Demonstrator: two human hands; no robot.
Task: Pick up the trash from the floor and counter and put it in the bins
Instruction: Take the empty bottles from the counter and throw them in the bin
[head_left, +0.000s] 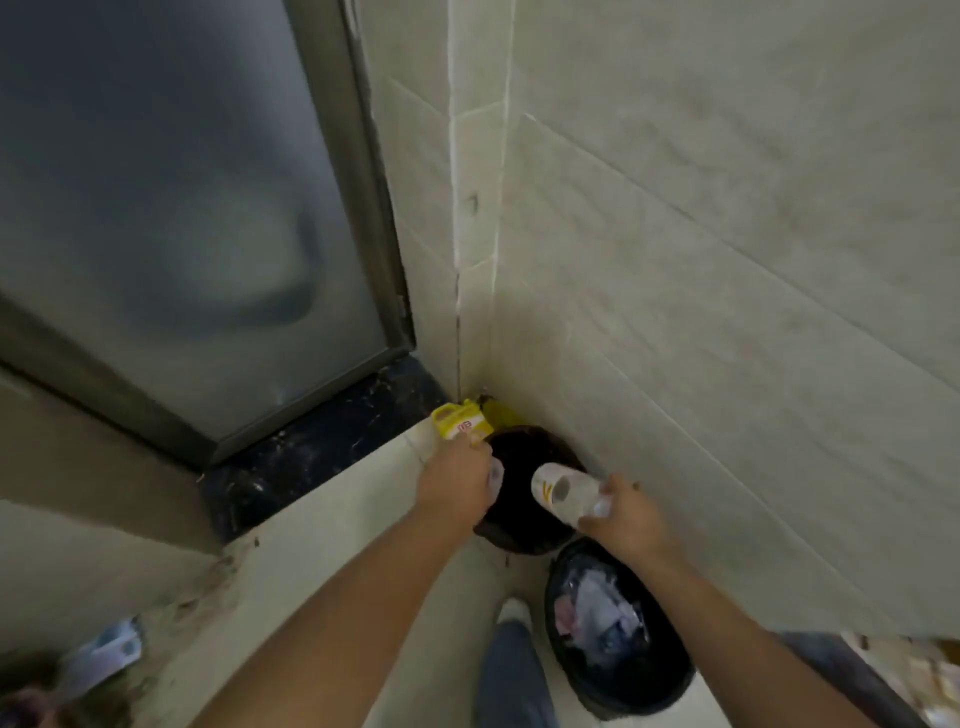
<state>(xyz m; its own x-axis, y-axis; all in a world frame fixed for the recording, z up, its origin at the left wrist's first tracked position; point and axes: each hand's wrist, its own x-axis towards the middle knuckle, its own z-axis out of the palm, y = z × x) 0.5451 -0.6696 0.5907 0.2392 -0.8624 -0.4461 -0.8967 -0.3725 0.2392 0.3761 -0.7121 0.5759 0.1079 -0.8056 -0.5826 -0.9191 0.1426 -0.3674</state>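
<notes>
Two black bins stand on the floor by the tiled wall. The far bin (524, 530) looks dark inside; the near bin (623, 670) holds crumpled paper and plastic. My right hand (626, 519) is shut on a clear plastic bottle with a white label (558, 488), held sideways over the far bin. My left hand (457, 480) hovers at that bin's left rim, gripping a yellow carton (462, 423) and a small clear piece of plastic (496, 475).
A frosted glass door (182, 234) with a dark stone threshold (322, 447) is on the left. The tiled wall (727, 312) closes the right side. Pale wrappers (104, 654) lie on the floor at lower left. My leg and foot (514, 649) stand between the bins.
</notes>
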